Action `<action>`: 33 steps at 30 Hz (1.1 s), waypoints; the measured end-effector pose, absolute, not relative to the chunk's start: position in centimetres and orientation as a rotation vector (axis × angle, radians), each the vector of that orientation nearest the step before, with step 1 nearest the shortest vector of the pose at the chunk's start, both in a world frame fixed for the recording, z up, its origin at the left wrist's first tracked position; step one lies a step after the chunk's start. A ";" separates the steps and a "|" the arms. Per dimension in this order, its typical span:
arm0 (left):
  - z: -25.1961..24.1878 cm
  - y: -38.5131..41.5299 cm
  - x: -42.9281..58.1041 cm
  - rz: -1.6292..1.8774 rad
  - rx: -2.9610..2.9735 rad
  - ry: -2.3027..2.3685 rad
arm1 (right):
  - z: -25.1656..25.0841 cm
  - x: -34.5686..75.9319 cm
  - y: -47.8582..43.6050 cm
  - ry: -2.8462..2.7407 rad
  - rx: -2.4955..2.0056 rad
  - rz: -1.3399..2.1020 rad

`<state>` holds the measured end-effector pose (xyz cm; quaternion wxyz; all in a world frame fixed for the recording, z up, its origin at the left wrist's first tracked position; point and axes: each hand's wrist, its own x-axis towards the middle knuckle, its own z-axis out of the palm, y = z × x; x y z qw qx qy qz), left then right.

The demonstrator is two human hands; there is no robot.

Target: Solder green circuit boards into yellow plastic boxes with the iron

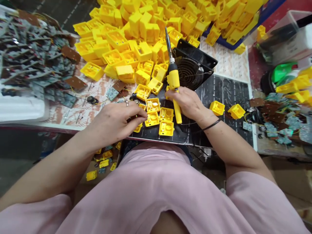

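My right hand [188, 104] is closed around the yellow handle of a soldering iron [173, 76], whose metal tip points up and away over the pile. My left hand [117, 122] rests palm down on the black mat [226, 94], fingers curled and pinching at a small yellow housing [151, 119] in a cluster of several open yellow housings [166, 128]. What the fingertips grip is partly hidden. A ring shows on one left finger.
A big heap of yellow plastic housings [136, 35] fills the back of the table. A black fan [192, 66] sits behind the iron. Grey circuit boards [31, 55] pile at left, more boards and wires [280, 123] at right. Two loose housings [236, 111] lie right.
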<state>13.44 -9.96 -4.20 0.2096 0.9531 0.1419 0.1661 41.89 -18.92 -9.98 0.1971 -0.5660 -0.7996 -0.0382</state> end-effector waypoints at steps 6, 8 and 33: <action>-4.2 -9.7 13.4 0.521 2.545 0.370 | -6.0 39.1 -26.5 -1.510 -1.473 -0.187; -4.6 -9.6 13.4 0.611 2.564 0.316 | -6.4 38.4 -28.0 -1.263 -1.540 -0.309; -6.3 -11.5 12.6 0.622 2.561 0.327 | -13.2 41.2 -31.2 -1.184 -1.845 -0.402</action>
